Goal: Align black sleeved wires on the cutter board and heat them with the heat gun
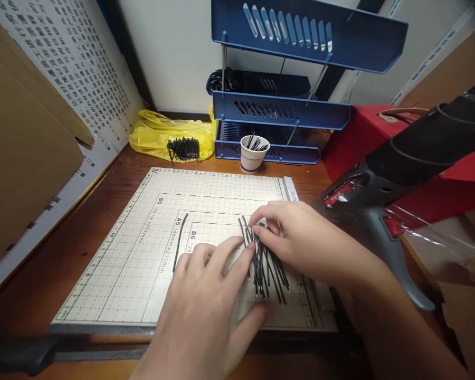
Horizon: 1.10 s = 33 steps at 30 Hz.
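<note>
A loose bunch of short black wires (266, 269) with bare shiny ends lies fanned out on the right part of a paper cutter's gridded board (114, 264). My left hand (206, 295) rests palm down at the left of the bunch, its fingers apart and the index fingertip touching the wires. From the right, my right hand (296, 237) pinches at the upper ends of the bunch with thumb and index finger; how many wires are between them is hidden. One single black wire (180, 243) lies apart on the board, left of my left hand.
A paper cup (255, 153) holds more black wires. Behind the board, a pile of black pieces (184, 149) lies on a yellow plastic bag (146, 134). A blue tiered tray (281, 111) stands at the back. The cutter's black handle (19, 354) is at front left; a grey-black tool (383, 190) leans at right.
</note>
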Each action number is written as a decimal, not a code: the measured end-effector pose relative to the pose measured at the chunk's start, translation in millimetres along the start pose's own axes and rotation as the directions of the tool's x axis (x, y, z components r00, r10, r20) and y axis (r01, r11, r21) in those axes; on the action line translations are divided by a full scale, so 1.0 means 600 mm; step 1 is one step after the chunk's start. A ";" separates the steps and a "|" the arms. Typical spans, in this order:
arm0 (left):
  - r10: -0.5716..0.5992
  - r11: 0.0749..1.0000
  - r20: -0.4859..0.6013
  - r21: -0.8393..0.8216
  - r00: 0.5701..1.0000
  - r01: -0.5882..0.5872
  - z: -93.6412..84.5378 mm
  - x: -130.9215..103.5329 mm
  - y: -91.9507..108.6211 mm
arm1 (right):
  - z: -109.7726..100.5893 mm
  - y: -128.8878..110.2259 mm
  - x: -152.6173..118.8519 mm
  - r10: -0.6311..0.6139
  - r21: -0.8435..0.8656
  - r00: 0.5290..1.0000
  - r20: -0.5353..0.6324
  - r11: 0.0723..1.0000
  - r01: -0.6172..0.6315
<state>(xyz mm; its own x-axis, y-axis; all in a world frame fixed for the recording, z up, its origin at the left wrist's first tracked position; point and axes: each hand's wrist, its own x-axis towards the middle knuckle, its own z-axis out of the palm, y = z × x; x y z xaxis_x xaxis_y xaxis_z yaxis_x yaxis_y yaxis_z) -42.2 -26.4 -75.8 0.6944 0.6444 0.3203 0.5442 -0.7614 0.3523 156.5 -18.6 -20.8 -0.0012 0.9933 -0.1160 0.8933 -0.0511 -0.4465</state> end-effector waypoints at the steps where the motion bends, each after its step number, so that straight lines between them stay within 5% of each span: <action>1: 0.001 1.000 -0.003 0.004 1.000 -0.001 0.001 -0.001 0.000 | 0.001 -0.001 0.002 -0.002 -0.016 1.000 0.008 1.000 0.002; 19: 0.000 0.999 -0.048 0.045 0.999 0.002 0.004 -0.002 0.003 | -0.014 0.002 0.017 -0.112 0.046 0.992 0.054 0.993 0.110; 28: -0.029 0.999 -0.015 0.022 0.999 0.029 0.006 -0.002 0.002 | -0.016 0.006 0.011 -0.052 0.321 0.993 0.109 0.947 0.014; 33: -0.098 0.985 -0.164 -0.158 0.982 0.072 -0.003 0.007 0.001 | -0.017 0.019 0.010 -0.027 0.541 0.999 0.035 0.841 0.003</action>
<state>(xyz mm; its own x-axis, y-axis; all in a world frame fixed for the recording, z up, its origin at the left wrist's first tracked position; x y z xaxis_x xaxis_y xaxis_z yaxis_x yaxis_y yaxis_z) -39.8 -24.3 -72.8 0.5510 0.7185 0.4244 0.5111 -0.6926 0.5090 171.5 -12.0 -17.5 -0.0407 0.9900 -0.1350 0.5081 -0.0959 -0.8559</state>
